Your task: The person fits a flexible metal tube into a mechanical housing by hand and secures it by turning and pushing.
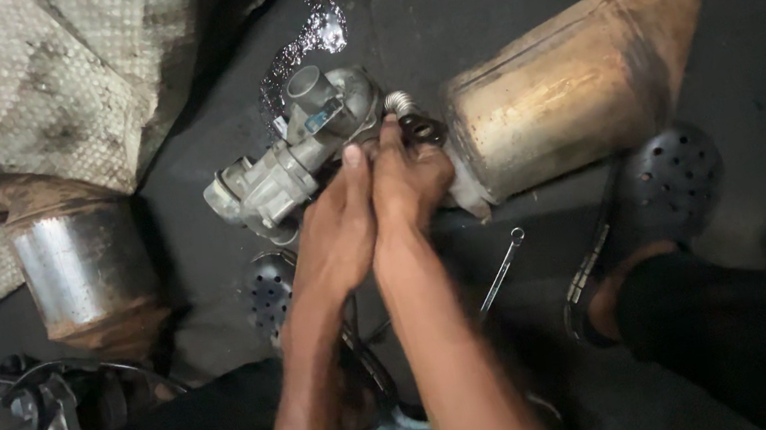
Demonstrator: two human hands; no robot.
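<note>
Nearest the camera, the person crouches over a dark floor, knees in black trousers at either side and a perforated black clog planted to the right, a stance that brings both arms straight down onto the work. A thin metal spanner lies on the floor just beside the right forearm, within easy reach. The left hand and right hand press together side by side, fingers curled narrow around the joint; what exactly they pinch is hidden beneath them. They meet where a grey cast valve body joins a short corrugated pipe at the end of a rusty catalytic converter, which rests on the floor, apparently steadying the assembly. Further left stands another steel canister, partly on a woven sack. Beyond the valve, a wet patch glistens.
</note>
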